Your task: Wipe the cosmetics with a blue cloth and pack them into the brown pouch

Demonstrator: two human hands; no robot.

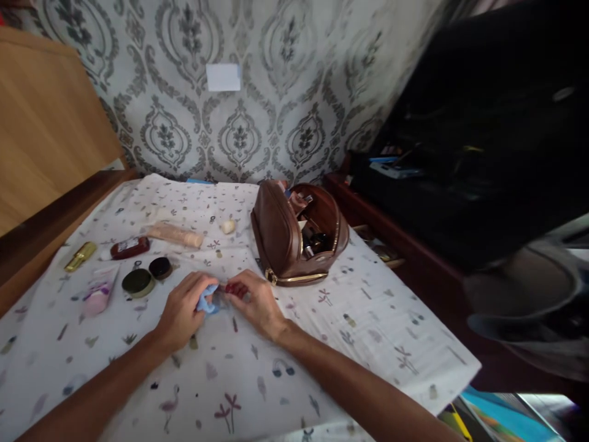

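Observation:
My left hand (181, 308) is closed on a crumpled light-blue cloth (208, 299). My right hand (258, 302) pinches a small dark-red item (235, 290), mostly covered by the fingers, so its exact kind does not show. The two hands almost meet above the patterned cloth cover, with the blue cloth beside the red item. Just beyond my right hand stands a brown cosmetic bag (278, 236), unzipped, with several make-up items inside. Left of my hands lie a round jar with a dark-green lid (138, 282) and a smaller dark-lidded jar (161, 267).
Farther left are a pink-and-white tube (100, 293), a gold tube (80, 256) and a dark-red bottle (130, 247). A beige tube (175, 235) and a small cream-coloured piece (228, 227) lie behind. A large black panel (483, 135) rises at right.

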